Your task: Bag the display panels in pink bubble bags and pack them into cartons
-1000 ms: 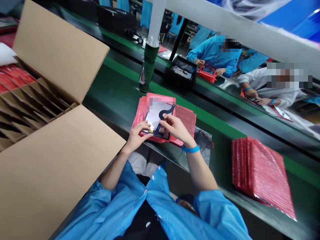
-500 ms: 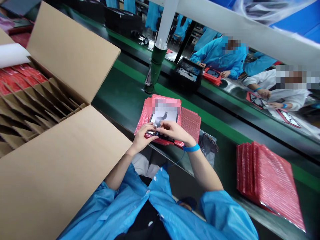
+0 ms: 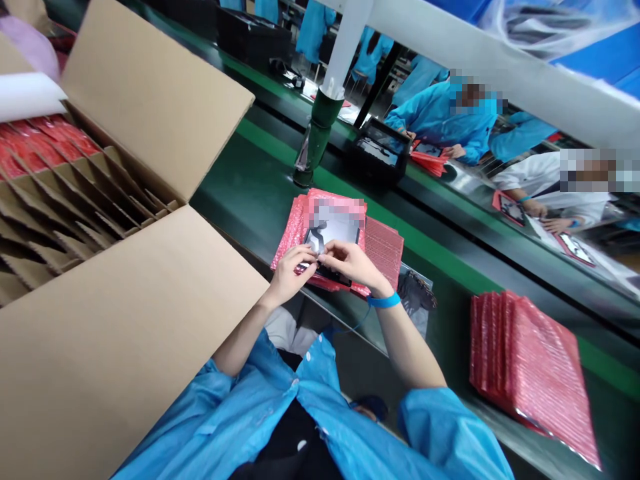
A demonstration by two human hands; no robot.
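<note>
A dark-framed display panel (image 3: 340, 232) with a pale face lies on a stack of pink bubble-wrap bags (image 3: 285, 241). Above its near left part rises a curved grey flat flex cable (image 3: 318, 235). My left hand (image 3: 294, 272) and my right hand (image 3: 356, 265) meet at the cable's lower end, both closed with fingertips pinched together on it. The exact grip is partly hidden by the fingers. A blue wrist strap (image 3: 384, 300) with a thin cord circles my right wrist.
An open cardboard box (image 3: 165, 93) with dividers and red bags stands at left. More pink bubble bags (image 3: 540, 373) lie at right, a clear bag with dark parts (image 3: 417, 293) nearer. A green-wrapped post (image 3: 316, 140) rises behind the panel. Co-workers (image 3: 445, 120) sit across the bench.
The flex cable's upper end has swung to the left and now bends the other way. My hands have drawn closer together at its lower end. The view has shifted slightly.
</note>
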